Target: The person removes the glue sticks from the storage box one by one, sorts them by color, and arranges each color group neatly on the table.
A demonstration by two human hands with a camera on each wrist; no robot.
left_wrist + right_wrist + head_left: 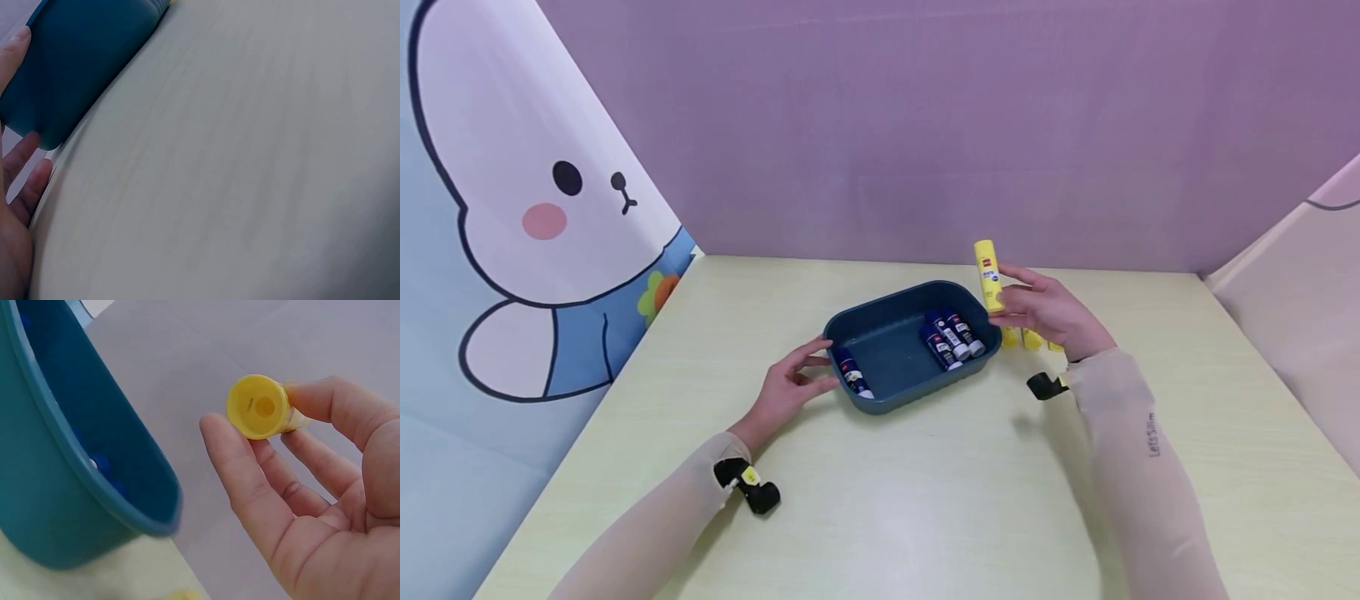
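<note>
A yellow glue stick is held upright above the right end of a dark teal plastic basin. My right hand pinches it between thumb and fingers; its round yellow end faces the camera in the right wrist view. My left hand touches the basin's left end, its fingers spread along the outside wall and not wrapped round it. Inside the basin, a blue glue stick lies at the left. Three more blue glue sticks lie together at the right.
Several yellow pieces are on the table just right of the basin, partly hidden by my right hand. The pale table meets a purple backdrop. A cartoon-printed sheet hangs along the left side.
</note>
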